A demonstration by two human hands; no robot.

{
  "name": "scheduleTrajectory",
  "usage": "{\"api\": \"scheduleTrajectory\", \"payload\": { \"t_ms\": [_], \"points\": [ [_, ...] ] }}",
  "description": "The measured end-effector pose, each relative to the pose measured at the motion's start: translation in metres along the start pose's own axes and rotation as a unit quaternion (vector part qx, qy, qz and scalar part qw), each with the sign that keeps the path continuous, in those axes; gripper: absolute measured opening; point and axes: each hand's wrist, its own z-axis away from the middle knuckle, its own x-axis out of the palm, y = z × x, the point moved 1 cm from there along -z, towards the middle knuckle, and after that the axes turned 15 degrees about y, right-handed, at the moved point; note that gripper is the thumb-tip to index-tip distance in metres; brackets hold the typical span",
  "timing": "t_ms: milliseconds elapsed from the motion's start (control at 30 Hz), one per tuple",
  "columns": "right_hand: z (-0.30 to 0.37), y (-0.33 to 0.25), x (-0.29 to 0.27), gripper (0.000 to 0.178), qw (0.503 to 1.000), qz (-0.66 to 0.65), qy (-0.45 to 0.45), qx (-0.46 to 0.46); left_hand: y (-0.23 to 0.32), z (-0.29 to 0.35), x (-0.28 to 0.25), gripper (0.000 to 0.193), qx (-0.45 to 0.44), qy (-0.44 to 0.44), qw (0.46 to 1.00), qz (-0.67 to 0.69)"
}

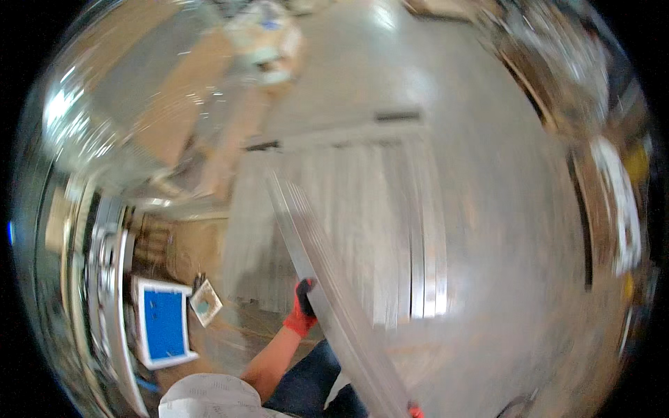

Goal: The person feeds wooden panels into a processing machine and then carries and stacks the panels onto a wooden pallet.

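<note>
Long metal profile (pixel 329 299): slanting, far-left to near-right | left hand (pixel 303 305): grasping its left edge, nearer far end | right hand (pixel 415 411): mostly hidden, grip I cannot judge

This looks like a warehouse or an industrial workshop; which of the two is unclear. A row of long grey slats (pixel 362 216) lies side by side on a broad, shiny grey floor (pixel 502 230). Beyond the row and to its left sits a bulky brown load (pixel 180 104) in clear plastic wrap; more wrapped goods (pixel 568 59) stand beyond it to the right.
</note>
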Motion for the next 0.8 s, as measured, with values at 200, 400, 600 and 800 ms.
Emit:
{"api": "scheduleTrajectory", "payload": {
  "t_ms": [200, 400, 600, 800],
  "points": [
    [-0.04, -0.057, -0.018, 0.125, 0.976, 0.015, -0.218, -0.014, 0.096, 0.144, -0.128, 0.045, 0.078, -0.027, 0.964, 0.254],
    [-0.092, -0.128, 0.016, 0.123, 0.939, 0.044, -0.34, -0.019, 0.18, 0.298, -0.204, 0.049, 0.169, 0.084, 0.935, 0.301],
    [-0.069, -0.18, 0.12, 0.113, 0.872, 0.04, -0.488, 0.028, 0.193, 0.4, -0.334, 0.049, 0.247, 0.172, 0.851, 0.43],
    [0.008, -0.2, 0.244, 0.102, 0.832, 0.106, -0.544, 0.011, 0.156, 0.38, -0.486, 0.068, 0.259, 0.272, 0.772, 0.513]
  ]
}}
